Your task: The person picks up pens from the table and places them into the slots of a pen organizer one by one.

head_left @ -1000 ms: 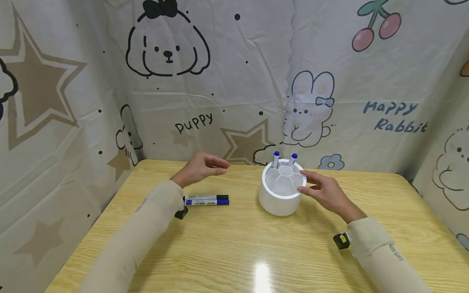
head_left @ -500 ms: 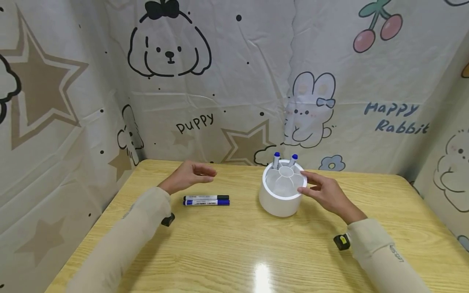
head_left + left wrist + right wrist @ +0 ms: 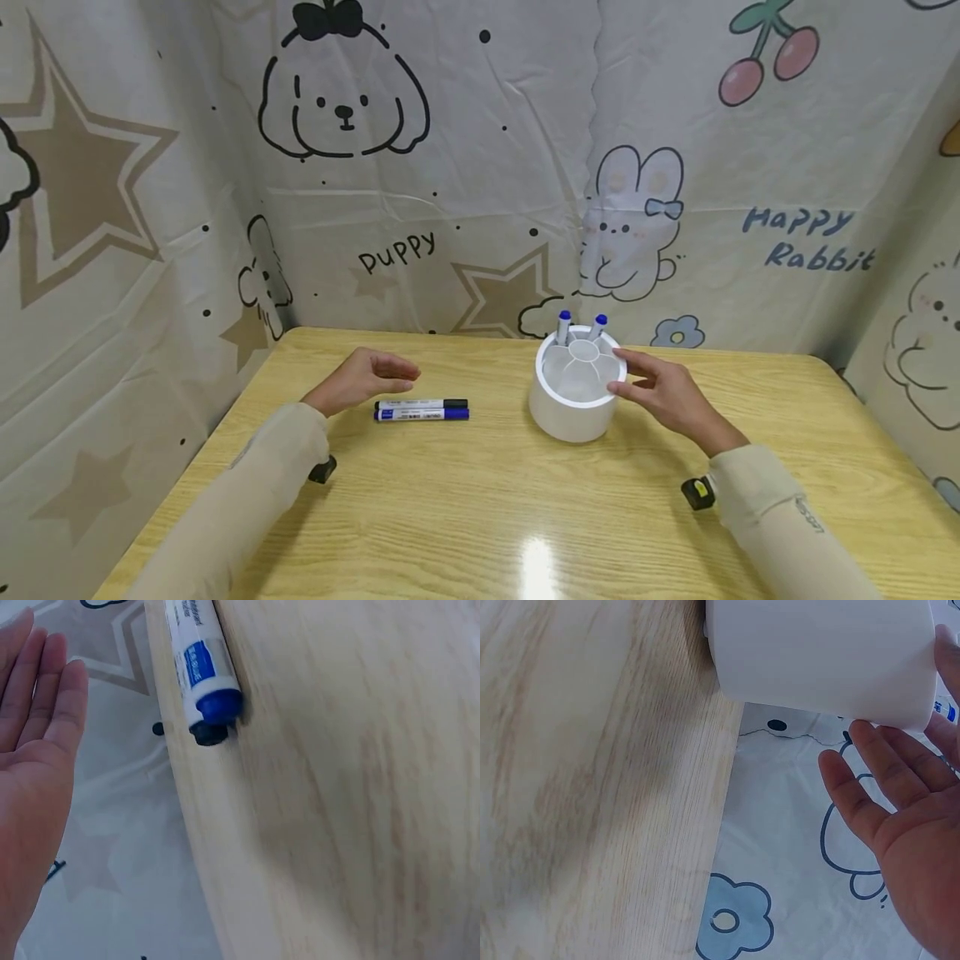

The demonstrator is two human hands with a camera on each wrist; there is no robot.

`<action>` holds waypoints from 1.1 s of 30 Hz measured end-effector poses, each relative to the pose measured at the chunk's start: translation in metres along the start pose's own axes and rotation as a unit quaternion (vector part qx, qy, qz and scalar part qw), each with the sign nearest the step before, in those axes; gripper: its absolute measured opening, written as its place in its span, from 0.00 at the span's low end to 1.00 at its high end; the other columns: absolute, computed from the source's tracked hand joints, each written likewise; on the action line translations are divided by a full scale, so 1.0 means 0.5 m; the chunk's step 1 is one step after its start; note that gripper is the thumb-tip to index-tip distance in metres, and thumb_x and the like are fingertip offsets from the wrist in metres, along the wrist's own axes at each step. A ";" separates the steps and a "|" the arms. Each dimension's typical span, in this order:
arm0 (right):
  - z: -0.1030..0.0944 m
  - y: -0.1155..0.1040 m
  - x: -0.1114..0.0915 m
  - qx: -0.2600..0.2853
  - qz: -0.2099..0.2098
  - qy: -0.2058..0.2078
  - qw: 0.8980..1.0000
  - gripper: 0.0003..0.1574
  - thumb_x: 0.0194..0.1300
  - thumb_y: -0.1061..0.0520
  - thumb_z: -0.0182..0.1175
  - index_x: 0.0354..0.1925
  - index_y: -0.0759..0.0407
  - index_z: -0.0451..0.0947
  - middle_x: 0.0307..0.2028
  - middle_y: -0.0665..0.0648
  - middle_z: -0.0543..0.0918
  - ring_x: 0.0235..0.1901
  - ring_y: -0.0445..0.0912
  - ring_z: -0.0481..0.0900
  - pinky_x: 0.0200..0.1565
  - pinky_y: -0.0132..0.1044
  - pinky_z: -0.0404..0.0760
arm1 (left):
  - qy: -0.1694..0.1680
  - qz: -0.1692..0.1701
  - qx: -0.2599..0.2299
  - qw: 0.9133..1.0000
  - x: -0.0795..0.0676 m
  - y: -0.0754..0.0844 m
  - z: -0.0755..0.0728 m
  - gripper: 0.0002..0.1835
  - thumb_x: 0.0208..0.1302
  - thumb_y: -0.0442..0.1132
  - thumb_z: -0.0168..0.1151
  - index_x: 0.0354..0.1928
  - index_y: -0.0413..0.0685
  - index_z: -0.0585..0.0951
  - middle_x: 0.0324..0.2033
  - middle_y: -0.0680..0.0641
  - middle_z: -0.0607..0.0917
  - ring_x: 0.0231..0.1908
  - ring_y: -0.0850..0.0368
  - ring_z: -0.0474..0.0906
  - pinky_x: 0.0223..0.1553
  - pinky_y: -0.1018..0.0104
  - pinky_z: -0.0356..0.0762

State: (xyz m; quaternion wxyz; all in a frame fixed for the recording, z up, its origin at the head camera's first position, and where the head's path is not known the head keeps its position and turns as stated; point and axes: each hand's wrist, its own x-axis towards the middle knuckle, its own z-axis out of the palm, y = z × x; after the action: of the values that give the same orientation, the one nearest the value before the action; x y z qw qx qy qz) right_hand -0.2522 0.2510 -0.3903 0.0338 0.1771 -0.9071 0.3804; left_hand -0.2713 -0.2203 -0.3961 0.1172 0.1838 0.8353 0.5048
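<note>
A round white pen holder (image 3: 573, 414) with divided compartments stands on the table, two blue-tipped markers (image 3: 564, 327) upright in its back compartments. My right hand (image 3: 667, 396) holds its right rim, with the thumb and index finger at the edge; in the right wrist view the other fingers (image 3: 889, 769) lie loosely by its side wall. A blue marker (image 3: 422, 414) and a black marker (image 3: 420, 404) lie side by side on the table. My left hand (image 3: 363, 379) is just above and behind their left ends, holding nothing, its fingers (image 3: 67, 697) extended in the left wrist view.
The wood-grain table (image 3: 480, 508) has its back edge against a printed cloth (image 3: 480, 167), which also hangs along both sides. Small black devices are strapped at the left wrist (image 3: 322, 469) and the right wrist (image 3: 698, 493).
My left hand has moved left and lower, back from the gap between the markers and the pen holder. My right hand has stayed at the rim, and the holder has not moved.
</note>
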 end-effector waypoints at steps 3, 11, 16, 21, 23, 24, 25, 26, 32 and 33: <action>0.000 -0.001 0.001 -0.001 0.001 -0.003 1.000 0.40 0.67 0.50 0.67 0.69 0.67 0.67 0.66 0.70 0.71 0.59 0.65 0.76 0.52 0.52 0.82 | 0.005 -0.002 0.004 1.000 -0.007 -0.010 -0.005 0.19 0.67 0.36 0.67 0.57 0.36 0.82 0.54 0.38 0.84 0.53 0.47 0.82 0.53 0.59 0.81; 0.001 -0.002 0.001 0.002 0.002 -0.002 1.000 0.40 0.67 0.52 0.67 0.69 0.67 0.67 0.66 0.70 0.71 0.59 0.65 0.76 0.51 0.50 0.82 | 0.011 -0.009 0.025 1.000 -0.019 -0.039 -0.012 0.17 0.67 0.35 0.67 0.55 0.36 0.83 0.52 0.39 0.85 0.51 0.48 0.83 0.51 0.59 0.82; -0.001 -0.001 0.002 0.004 0.006 -0.008 1.000 0.40 0.68 0.50 0.67 0.70 0.67 0.66 0.67 0.70 0.70 0.59 0.65 0.76 0.52 0.50 0.82 | 0.025 -0.023 0.041 0.999 -0.024 -0.056 -0.016 0.16 0.67 0.35 0.67 0.55 0.36 0.83 0.51 0.40 0.86 0.50 0.49 0.84 0.53 0.55 0.81; -0.006 -0.002 0.003 0.004 0.009 -0.009 1.000 0.41 0.68 0.50 0.67 0.70 0.67 0.66 0.67 0.69 0.70 0.59 0.66 0.76 0.52 0.51 0.82 | 0.031 -0.037 0.047 0.998 -0.023 -0.068 -0.021 0.15 0.66 0.35 0.67 0.53 0.38 0.85 0.50 0.41 0.86 0.52 0.48 0.83 0.56 0.52 0.78; -0.007 -0.004 0.003 0.004 0.011 -0.009 1.000 0.41 0.68 0.50 0.67 0.71 0.67 0.66 0.68 0.69 0.69 0.59 0.66 0.76 0.52 0.52 0.82 | 0.029 -0.038 0.053 0.997 -0.023 -0.074 -0.025 0.15 0.67 0.35 0.67 0.53 0.37 0.84 0.51 0.41 0.86 0.53 0.47 0.82 0.57 0.51 0.77; -0.007 -0.004 0.003 0.006 0.012 -0.009 1.000 0.41 0.68 0.50 0.67 0.70 0.67 0.66 0.68 0.69 0.69 0.59 0.66 0.76 0.52 0.52 0.82 | 0.029 -0.040 0.055 0.997 -0.023 -0.076 -0.026 0.15 0.67 0.35 0.67 0.53 0.37 0.85 0.51 0.41 0.86 0.53 0.47 0.82 0.57 0.51 0.77; -0.007 -0.005 0.003 0.006 0.013 -0.010 1.000 0.41 0.68 0.50 0.67 0.70 0.67 0.66 0.68 0.70 0.69 0.59 0.66 0.76 0.52 0.51 0.82 | 0.029 -0.042 0.055 0.997 -0.024 -0.079 -0.028 0.14 0.67 0.34 0.67 0.53 0.37 0.85 0.50 0.41 0.86 0.53 0.47 0.82 0.57 0.51 0.77; -0.007 -0.006 0.003 0.007 0.015 -0.010 1.000 0.41 0.67 0.50 0.67 0.70 0.67 0.66 0.68 0.70 0.69 0.59 0.66 0.76 0.52 0.51 0.82 | 0.027 -0.041 0.057 0.997 -0.024 -0.082 -0.030 0.14 0.67 0.34 0.67 0.53 0.36 0.84 0.50 0.40 0.86 0.53 0.46 0.82 0.57 0.51 0.77; -0.003 -0.005 0.002 0.009 0.016 -0.010 1.000 0.41 0.67 0.51 0.67 0.70 0.67 0.66 0.67 0.70 0.69 0.59 0.66 0.76 0.52 0.51 0.82 | 0.019 -0.057 0.058 0.996 -0.029 -0.102 -0.035 0.14 0.66 0.29 0.66 0.53 0.35 0.84 0.49 0.39 0.86 0.52 0.46 0.82 0.55 0.53 0.79; -0.002 -0.004 0.002 0.009 0.016 -0.011 1.000 0.41 0.67 0.51 0.67 0.70 0.67 0.66 0.67 0.70 0.69 0.59 0.66 0.76 0.52 0.51 0.82 | 0.020 -0.060 0.060 0.996 -0.030 -0.104 -0.035 0.14 0.66 0.29 0.66 0.53 0.35 0.84 0.49 0.39 0.86 0.52 0.46 0.82 0.54 0.53 0.79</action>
State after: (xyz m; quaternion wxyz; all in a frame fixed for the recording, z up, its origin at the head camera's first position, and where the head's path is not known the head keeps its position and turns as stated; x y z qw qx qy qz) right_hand -0.2525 0.2501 -0.3878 0.0164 0.1669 -0.9065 0.3875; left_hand -0.2743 -0.2629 -0.4341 0.1193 0.1294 0.8760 0.4490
